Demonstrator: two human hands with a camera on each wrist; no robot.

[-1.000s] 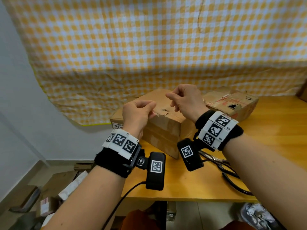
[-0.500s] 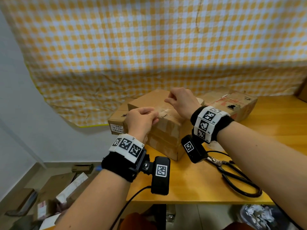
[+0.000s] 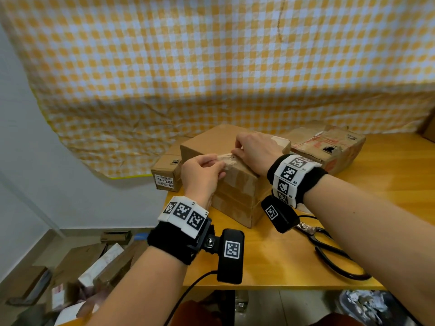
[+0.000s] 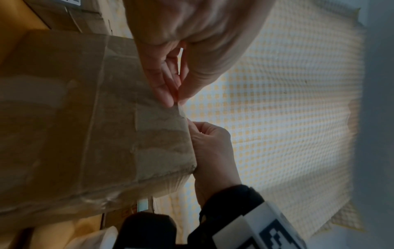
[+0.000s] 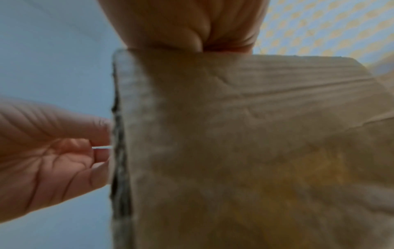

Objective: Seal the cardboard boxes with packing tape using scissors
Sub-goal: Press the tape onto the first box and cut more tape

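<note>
A brown cardboard box [image 3: 237, 191] stands on the yellow table [image 3: 270, 255], one corner toward me. A short strip of clear packing tape [image 3: 226, 158] lies along its top near edge. My left hand [image 3: 220, 164] pinches the strip's left end between thumb and forefinger, seen close in the left wrist view [image 4: 176, 101]. My right hand [image 3: 236, 149] holds the strip's other end down on the box top with curled fingers. In the right wrist view the box wall [image 5: 234, 134] fills the frame, with the left hand [image 5: 102, 148] at its edge. Black-handled scissors [image 3: 329, 252] lie on the table under my right forearm.
A small labelled box [image 3: 166, 174] sits behind the main box on the left, and a battered box [image 3: 329, 149] at the back right. A yellow checked cloth [image 3: 235, 78] hangs behind. Flattened cardboard [image 3: 94, 262] litters the floor on the left, past the table's left edge.
Both hands have come down and forward with the tape strip stretched between them, from above the box to its top edge. The scissors have not moved.
</note>
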